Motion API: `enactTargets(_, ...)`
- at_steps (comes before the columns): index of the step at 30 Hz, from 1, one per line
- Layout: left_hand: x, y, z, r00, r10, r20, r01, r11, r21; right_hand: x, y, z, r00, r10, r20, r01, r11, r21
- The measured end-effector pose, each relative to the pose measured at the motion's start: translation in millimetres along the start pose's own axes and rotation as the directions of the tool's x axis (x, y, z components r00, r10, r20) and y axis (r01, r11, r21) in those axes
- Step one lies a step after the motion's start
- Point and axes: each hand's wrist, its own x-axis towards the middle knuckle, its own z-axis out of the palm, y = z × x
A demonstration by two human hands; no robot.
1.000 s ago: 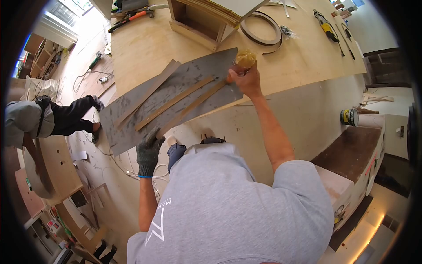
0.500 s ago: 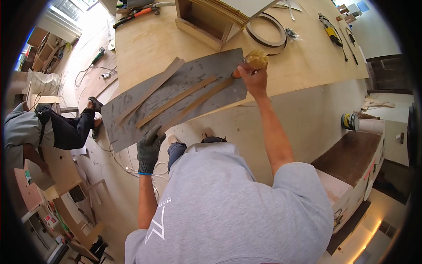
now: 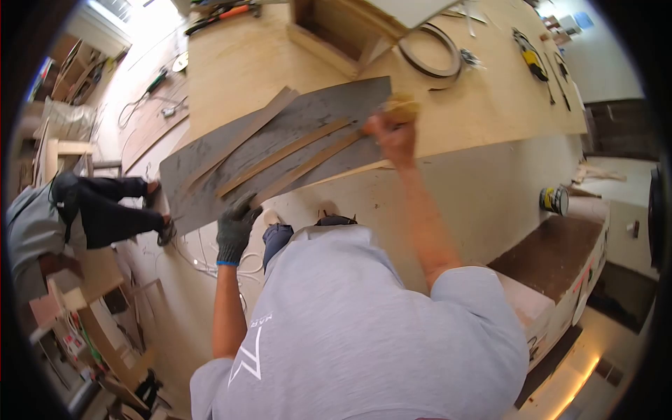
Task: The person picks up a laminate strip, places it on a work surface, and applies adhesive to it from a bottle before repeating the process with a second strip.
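Observation:
My left hand (image 3: pixel 236 229), in a dark knit glove, pinches the near end of a thin brown edging strip (image 3: pixel 304 168). This strip slants across a dark grey sheet (image 3: pixel 329 105) on the workbench. My bare right hand (image 3: pixel 397 143) grips a translucent yellow squeeze bottle (image 3: pixel 404 108), its orange tip lying near the strip's far end. Motion blurs that hand and the bottle. A second strip (image 3: pixel 283 155) rests beside the held one, and other strips (image 3: pixel 241 136) overlap farther left on the sheet.
On the wooden workbench (image 3: pixel 476 119) are an open wooden box (image 3: pixel 329 42), a roll of edge banding (image 3: pixel 420 66) and a yellow-black power tool (image 3: pixel 530 56). A person (image 3: pixel 105 210) sits at left. Cables (image 3: pixel 203 262) lie on the floor; a can (image 3: pixel 553 201) stands at right.
My right hand and the bottle have shifted slightly left and nearer to me along the strip. My left hand keeps its hold. The seated person's legs have moved.

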Motion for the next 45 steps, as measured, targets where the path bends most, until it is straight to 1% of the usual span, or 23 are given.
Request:
enactTargets(1, -0.6, -2.1, 0.4, 1.000, -0.012, 0.005, 0.012, 1.000, 0.002, 6.8, 6.4, -12.4, 0.998, 0.039, -0.044, -0.038, 0.999, 0.028)
enactTargets(2, 0.5, -3.6, 1.9, 1.000, -0.020, 0.012, 0.020, 1.000, 0.003, 10.2, -5.5, -19.3, 0.988, -0.108, -0.114, 0.083, 0.975, -0.205)
enactTargets(4, 4.2, -11.3, 7.5, 1.000, -0.016, 0.005, 0.016, 1.000, 0.016, 1.0, -15.7, -4.3, 0.997, -0.059, -0.049, 0.054, 0.995, -0.080)
enactTargets(6, 8.1, -19.5, 11.6, 0.996, -0.091, 0.027, 0.091, 0.996, -0.011, -15.4, -13.1, 17.4, 0.999, -0.009, 0.046, 0.004, 0.995, 0.097)
enactTargets(7, 11.2, -21.0, 13.3, 0.991, -0.125, 0.042, 0.126, 0.992, -0.025, -28.2, -17.5, 34.7, 0.988, -0.119, 0.095, 0.121, 0.992, -0.020)
enactTargets(9, 18.1, -18.9, 12.9, 0.998, -0.026, 0.051, 0.022, 0.996, 0.083, -62.2, -32.1, 79.2, 0.972, -0.175, 0.159, 0.184, 0.982, -0.041)
enactTargets(10, 21.2, -18.4, 12.1, 0.998, 0.024, 0.059, -0.031, 0.990, 0.137, -78.3, -39.2, 100.6, 0.977, -0.130, 0.166, 0.123, 0.991, 0.051)
enactTargets(13, 28.7, -19.4, 14.0, 0.992, 0.119, 0.049, -0.126, 0.975, 0.185, -97.8, -70.4, 126.3, 0.959, -0.103, 0.264, 0.057, 0.983, 0.176)
enactTargets(16, 32.6, -21.6, 15.0, 0.988, 0.124, 0.095, -0.143, 0.961, 0.236, -74.9, -59.3, 93.6, 0.979, -0.078, 0.186, 0.074, 0.997, 0.028)
enactTargets(18, 33.7, -22.8, 16.4, 0.986, 0.142, 0.089, -0.161, 0.949, 0.270, -56.0, -62.4, 71.2, 0.997, 0.049, 0.063, -0.056, 0.992, 0.113)
enactTargets(21, 34.2, -26.1, 18.6, 0.983, 0.150, 0.107, -0.173, 0.952, 0.254, -63.3, -63.6, 78.7, 0.999, -0.004, 0.032, 0.003, 1.000, 0.024)
enactTargets(22, 36.3, -29.5, 19.9, 0.981, 0.158, 0.115, -0.183, 0.950, 0.251, -71.8, -58.5, 94.0, 0.996, -0.042, 0.083, 0.044, 0.999, -0.024)
enactTargets(26, 37.2, -31.4, 18.9, 0.975, 0.171, 0.141, -0.200, 0.952, 0.231, -114.3, -84.6, 142.9, 0.996, -0.077, 0.044, 0.076, 0.997, 0.033)
enactTargets(28, 37.7, -28.7, 15.8, 0.975, 0.160, 0.156, -0.191, 0.959, 0.208, -107.0, -87.0, 131.5, 0.995, -0.062, 0.082, 0.056, 0.996, 0.070)
enactTargets(31, 35.6, -31.2, 13.4, 0.974, 0.180, 0.139, -0.204, 0.960, 0.190, -83.5, -93.1, 96.8, 0.998, 0.011, -0.058, -0.012, 0.999, -0.030)
enactTargets(34, 33.7, -33.6, 14.3, 0.963, 0.245, 0.109, -0.262, 0.946, 0.189, -86.2, -87.0, 100.4, 0.998, 0.041, -0.045, -0.038, 0.996, 0.075)
enactTargets(35, 33.4, -34.8, 14.0, 0.957, 0.271, 0.105, -0.287, 0.939, 0.192, -95.4, -83.8, 108.7, 0.999, 0.026, -0.023, -0.024, 0.997, 0.080)
enactTargets(37, 35.1, -30.9, 11.0, 0.958, 0.227, 0.176, -0.265, 0.935, 0.234, -119.8, -93.7, 137.6, 1.000, 0.000, 0.015, -0.001, 0.996, 0.086)
enactTargets(39, 37.6, -29.7, 11.7, 0.952, 0.214, 0.217, -0.266, 0.931, 0.250, -125.0, -77.5, 141.2, 0.989, -0.147, -0.015, 0.146, 0.985, -0.088)
enactTargets(41, 38.8, -32.7, 12.7, 0.949, 0.225, 0.219, -0.277, 0.930, 0.242, -118.8, -62.5, 133.0, 0.987, -0.156, -0.044, 0.150, 0.980, -0.128)
enactTargets(43, 37.6, -33.0, 12.2, 0.951, 0.227, 0.210, -0.275, 0.931, 0.240, -101.3, -69.9, 104.0, 0.996, -0.021, -0.090, 0.018, 1.000, -0.025)
enactTargets(44, 37.5, -32.6, 11.9, 0.952, 0.228, 0.203, -0.274, 0.931, 0.239, -95.0, -83.9, 92.6, 0.987, -0.108, -0.117, 0.093, 0.988, -0.127)
enactTargets(45, 38.3, -33.1, 12.3, 0.951, 0.237, 0.199, -0.283, 0.925, 0.254, -95.9, -80.8, 93.4, 0.991, -0.068, -0.116, 0.061, 0.996, -0.059)
